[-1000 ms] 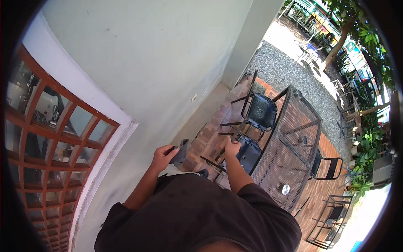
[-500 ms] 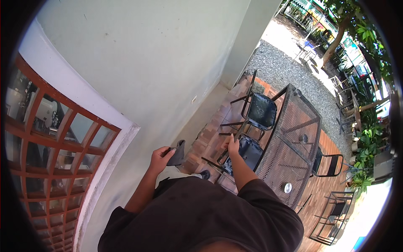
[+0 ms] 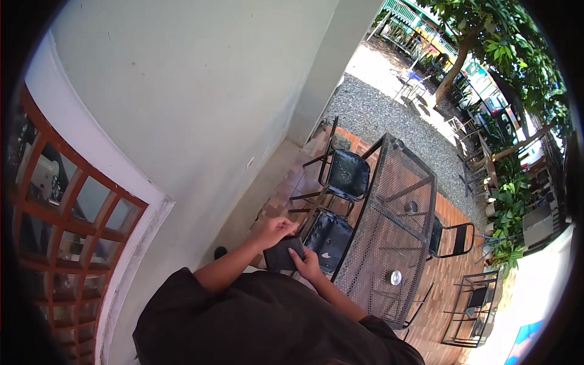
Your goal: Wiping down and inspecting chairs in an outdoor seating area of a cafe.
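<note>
A folded dark grey cloth (image 3: 280,256) hangs in front of my body, its surface fairly flat. My right hand (image 3: 308,264) grips its right side, thumb lying across the front. Just above the cloth's upper edge is my left hand (image 3: 275,232), its fingers bent and drawn together; whatever they pinch, if anything, is hidden. Right beyond both hands stands a black chair (image 3: 328,240) with pale worn spots on its seat. A second black chair (image 3: 348,174) is set farther off, beside the same table.
The metal mesh table (image 3: 380,243) stands to my right, with a silver ashtray (image 3: 395,278) and a dark one (image 3: 411,207) on it. A pale wall (image 3: 201,109) and a red-brown window grille (image 3: 79,219) bound my left. Another chair (image 3: 455,240) sits past the table.
My right hand has left the near chair's back and come to the cloth. The left hand has moved right with the cloth, which now lies in my right hand's grip. My view has shifted right.
</note>
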Motion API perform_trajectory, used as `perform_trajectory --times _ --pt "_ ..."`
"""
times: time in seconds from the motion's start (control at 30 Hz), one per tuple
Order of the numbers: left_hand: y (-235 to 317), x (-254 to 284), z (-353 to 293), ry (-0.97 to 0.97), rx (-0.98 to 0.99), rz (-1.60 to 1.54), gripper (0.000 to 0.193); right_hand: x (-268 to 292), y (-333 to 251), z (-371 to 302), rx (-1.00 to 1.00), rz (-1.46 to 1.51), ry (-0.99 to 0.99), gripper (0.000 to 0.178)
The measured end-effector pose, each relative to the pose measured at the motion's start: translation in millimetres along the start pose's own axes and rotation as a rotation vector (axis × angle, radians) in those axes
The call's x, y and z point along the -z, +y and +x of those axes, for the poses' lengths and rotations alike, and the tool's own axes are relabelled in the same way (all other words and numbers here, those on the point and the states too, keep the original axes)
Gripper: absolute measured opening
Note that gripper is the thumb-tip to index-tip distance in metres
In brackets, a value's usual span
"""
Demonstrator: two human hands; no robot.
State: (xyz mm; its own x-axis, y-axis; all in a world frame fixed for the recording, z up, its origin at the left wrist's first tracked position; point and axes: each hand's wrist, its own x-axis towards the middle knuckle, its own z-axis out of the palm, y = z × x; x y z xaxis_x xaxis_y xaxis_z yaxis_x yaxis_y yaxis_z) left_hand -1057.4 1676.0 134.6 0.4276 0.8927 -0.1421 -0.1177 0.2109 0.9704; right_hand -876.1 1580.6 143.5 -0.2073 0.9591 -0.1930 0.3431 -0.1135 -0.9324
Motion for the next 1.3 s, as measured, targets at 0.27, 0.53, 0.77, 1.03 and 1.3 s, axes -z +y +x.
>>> perform_trajectory --times 0.27,0.53,0.77,1.03,1.3 --pt "-138 -44 128 0.178 0.063 0.628 0.066 38 33 -70 -0.166 0.107 0.281 0.027" --pt "-138 -65 145 0.054 0.385 0.158 0.040 36 51 -139 -0.296 0.306 0.556 0.030" --pt "-153 -57 152 0.100 0.422 0.382 0.061 38 80 -155 -0.320 0.384 0.601 0.026" --pt "-117 -68 140 0.066 0.485 0.329 0.058 59 78 -124 -0.372 0.280 0.540 0.026" --pt "-66 -82 67 0.541 -0.408 0.790 0.044 61 73 -79 -0.370 0.499 0.358 0.025"
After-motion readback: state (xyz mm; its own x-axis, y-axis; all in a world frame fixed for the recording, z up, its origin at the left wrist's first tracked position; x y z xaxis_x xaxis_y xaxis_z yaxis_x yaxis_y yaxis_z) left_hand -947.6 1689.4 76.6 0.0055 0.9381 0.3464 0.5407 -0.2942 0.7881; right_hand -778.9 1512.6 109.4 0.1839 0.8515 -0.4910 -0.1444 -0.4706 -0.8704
